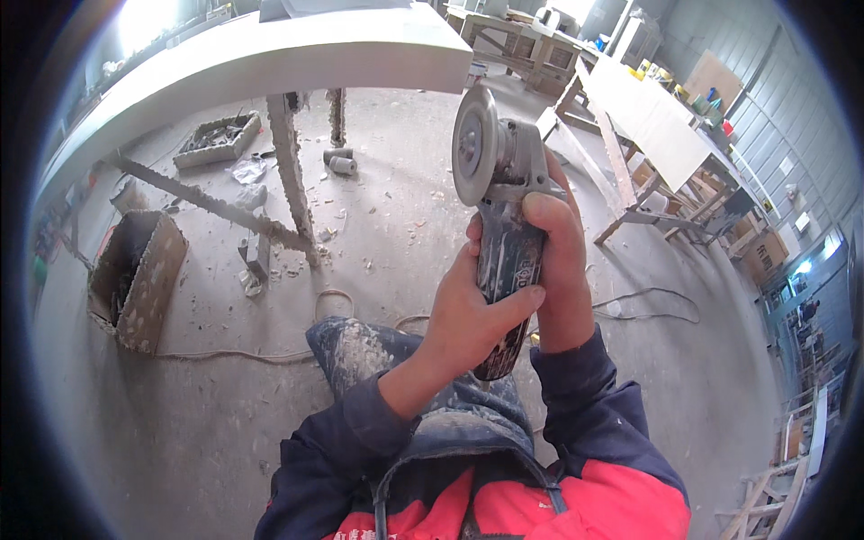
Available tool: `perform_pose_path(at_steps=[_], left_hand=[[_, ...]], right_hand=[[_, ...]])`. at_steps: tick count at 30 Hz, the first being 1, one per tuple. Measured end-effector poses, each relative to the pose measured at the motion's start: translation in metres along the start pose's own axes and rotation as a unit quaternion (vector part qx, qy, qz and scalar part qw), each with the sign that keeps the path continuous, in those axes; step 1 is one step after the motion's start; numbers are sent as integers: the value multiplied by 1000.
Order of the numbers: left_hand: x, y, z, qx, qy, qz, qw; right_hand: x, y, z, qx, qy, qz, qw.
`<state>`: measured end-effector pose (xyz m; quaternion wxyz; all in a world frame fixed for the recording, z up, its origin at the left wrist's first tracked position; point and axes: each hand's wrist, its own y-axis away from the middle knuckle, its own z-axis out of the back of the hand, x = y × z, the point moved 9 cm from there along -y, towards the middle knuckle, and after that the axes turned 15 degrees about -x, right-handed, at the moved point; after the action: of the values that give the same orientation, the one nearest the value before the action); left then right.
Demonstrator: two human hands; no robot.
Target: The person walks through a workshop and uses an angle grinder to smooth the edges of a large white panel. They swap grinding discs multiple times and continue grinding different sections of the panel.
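An angle grinder (508,247) is held upright in front of my body, its round pale disc (474,144) at the top facing left. My left hand (463,310) wraps round the lower part of the dark body, thumb across the front. Higher up, my right hand (562,243) grips it from the right side, with the thumb near the metal gear head (520,155). The disc is apart from the large white slab-like workpiece (387,58) beyond it to the left. Some of the fingers are hidden behind the tool.
Under the white piece stand crusted wooden legs (290,171). A box (148,283) and a shallow tray (216,141) of scraps sit on the dusty floor at left. Cable (243,355) trails across the floor. Another wooden-framed table (643,117) stands at the far right.
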<state>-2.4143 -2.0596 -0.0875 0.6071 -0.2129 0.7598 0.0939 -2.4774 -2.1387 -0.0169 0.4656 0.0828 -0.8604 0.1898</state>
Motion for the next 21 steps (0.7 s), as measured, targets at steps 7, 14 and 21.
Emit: perform_pose_path(at_steps=[7, 14, 21], left_hand=[[-1, -3, 3, -7, -12, -15, 1000], [-1, -2, 4, -8, -10, -11, 1000], [-4, -1, 4, -17, 2, -4, 1000]], right_hand=[[-2, -1, -2, -1, -1, 1, 1000], [-5, -4, -2, 8, -3, 9, 1000], [-1, -2, -6, 15, -9, 11, 1000]])
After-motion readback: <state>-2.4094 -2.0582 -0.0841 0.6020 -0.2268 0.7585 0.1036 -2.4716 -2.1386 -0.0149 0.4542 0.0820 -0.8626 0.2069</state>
